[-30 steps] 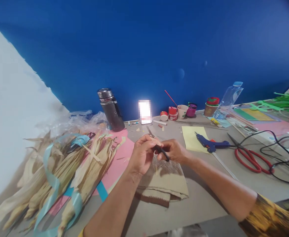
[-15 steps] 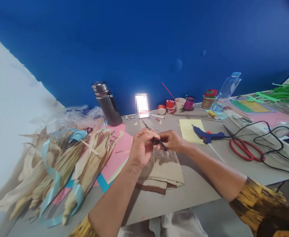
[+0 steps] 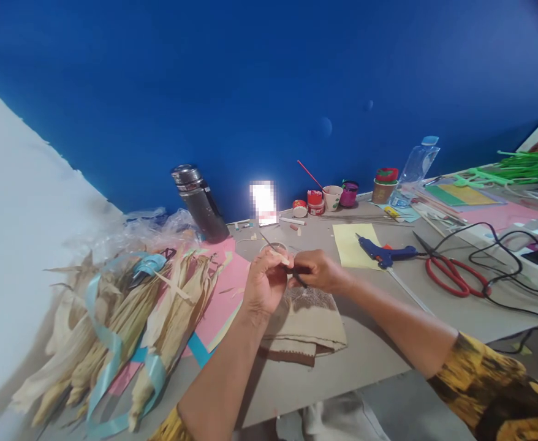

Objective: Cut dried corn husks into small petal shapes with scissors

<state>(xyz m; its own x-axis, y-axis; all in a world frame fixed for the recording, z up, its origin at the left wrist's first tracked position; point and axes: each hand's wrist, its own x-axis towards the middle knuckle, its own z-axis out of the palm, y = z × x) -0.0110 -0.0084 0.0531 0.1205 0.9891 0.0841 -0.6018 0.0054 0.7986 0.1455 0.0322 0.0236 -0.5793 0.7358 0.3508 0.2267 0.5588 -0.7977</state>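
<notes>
Both hands meet over a folded beige and brown cloth (image 3: 308,321) at the middle of the table. My left hand (image 3: 268,278) pinches a small pale piece (image 3: 282,257), too small to name. My right hand (image 3: 317,271) is closed around the dark handles of a small black tool (image 3: 300,279), which looks like scissors. A thin dark blade tip (image 3: 266,240) points away past the left fingers. The fingers largely cover where tool and pale piece meet.
Dried corn husks (image 3: 126,318) with blue ribbon lie left, near a dark flask (image 3: 201,205). Paint pots and a paper cup (image 3: 332,198) stand at the back. Rightward are a blue glue gun (image 3: 383,251), red-handled scissors (image 3: 455,275), black cables and a bottle (image 3: 416,168).
The view has shifted slightly. My right hand has turned a little at the black tool, whose handles now look more spread. My left hand keeps its pinch.
</notes>
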